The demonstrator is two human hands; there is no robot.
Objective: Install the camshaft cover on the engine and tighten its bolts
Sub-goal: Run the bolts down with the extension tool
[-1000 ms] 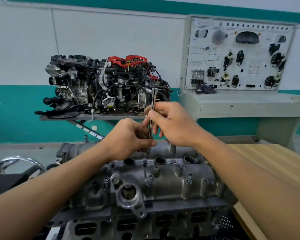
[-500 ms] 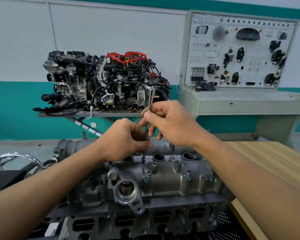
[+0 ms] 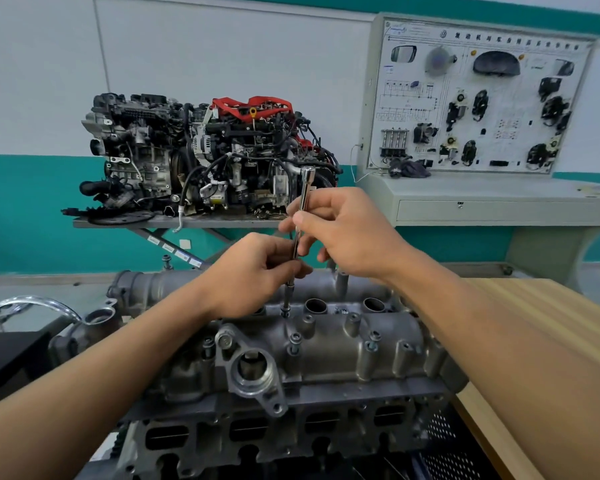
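Step in hand: bolt run-down. Camshaft cover sits on engine, near centre. Driver bar stands approx. upright, tip at far-row bolt. Left hand pinches lower shaft, fingers curled round it. Right hand grips upper shaft, thumb and fingers clamped on it.

Next move, est.: spin bar by fingers, keep it vertical, seat bolt w/o cross-threading. Near-row bolts look proud, prob. not yet tight.

Wooden bench at right. Far left: display engine on stand. Far right: training panel against white/teal wall.
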